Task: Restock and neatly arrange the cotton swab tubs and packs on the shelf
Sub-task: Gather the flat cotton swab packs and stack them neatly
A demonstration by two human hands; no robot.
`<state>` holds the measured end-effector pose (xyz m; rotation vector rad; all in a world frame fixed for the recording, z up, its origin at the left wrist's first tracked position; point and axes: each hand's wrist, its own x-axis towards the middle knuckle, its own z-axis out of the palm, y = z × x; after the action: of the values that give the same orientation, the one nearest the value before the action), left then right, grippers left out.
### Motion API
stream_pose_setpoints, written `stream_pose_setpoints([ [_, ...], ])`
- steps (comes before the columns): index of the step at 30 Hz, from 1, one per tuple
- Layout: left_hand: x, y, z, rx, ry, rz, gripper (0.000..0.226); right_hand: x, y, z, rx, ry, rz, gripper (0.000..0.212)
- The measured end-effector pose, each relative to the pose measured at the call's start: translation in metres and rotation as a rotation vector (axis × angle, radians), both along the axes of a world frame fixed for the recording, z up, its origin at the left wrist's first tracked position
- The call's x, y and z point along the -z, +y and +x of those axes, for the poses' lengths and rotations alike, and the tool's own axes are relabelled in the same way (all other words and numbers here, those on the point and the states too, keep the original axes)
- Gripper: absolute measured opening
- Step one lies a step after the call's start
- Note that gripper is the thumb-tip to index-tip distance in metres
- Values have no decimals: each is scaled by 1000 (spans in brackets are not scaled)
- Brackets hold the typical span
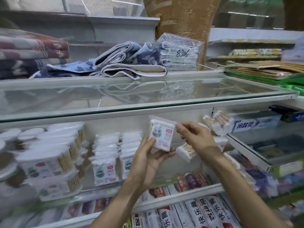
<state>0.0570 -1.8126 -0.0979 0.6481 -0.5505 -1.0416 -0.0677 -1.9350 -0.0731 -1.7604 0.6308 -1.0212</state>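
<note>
A small flat cotton swab pack [162,134] with a cartoon label is up in front of the middle shelf. My left hand [151,155] grips its lower edge from below. My right hand [195,137] pinches its upper right corner. Two upright rows of the same packs [115,155] stand on the shelf behind. Stacked round cotton swab tubs [49,160] fill the shelf's left part. Loose bundles of wooden-stick swabs [218,122] lie tumbled at the right, one bundle [186,153] just under my right hand.
A glass shelf [148,94] overhead carries folded towels [128,63] and a bagged stack marked 8306 [179,53]. Toothpaste boxes [205,209] line the lower shelf. A long toothpaste box [253,122] and a glass divider [246,150] sit to the right.
</note>
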Motion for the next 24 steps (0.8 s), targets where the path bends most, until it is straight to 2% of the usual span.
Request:
stream_pose_setpoints([
  [5,0,12,11,-36,-86,30,43,1,11,24,-136,-26,11,11],
  [7,0,19,17,-84,-168,51,35,-1,14,32,-184,-54,35,8],
  [11,6,42,35,-312,-417,142,27,-7,17,60,-223,-60,46,6],
  [14,7,68,51,-432,-429,197,29,-13,21,98,-199,-62,39,7],
  [18,4,98,67,-472,-512,291,19,-17,30,153,-187,45,-37,9],
  [21,1,111,74,-492,-496,311,19,-17,38,188,-107,196,-160,13],
  [24,-2,121,78,-490,-502,317,21,-17,48,204,-41,227,-224,17],
])
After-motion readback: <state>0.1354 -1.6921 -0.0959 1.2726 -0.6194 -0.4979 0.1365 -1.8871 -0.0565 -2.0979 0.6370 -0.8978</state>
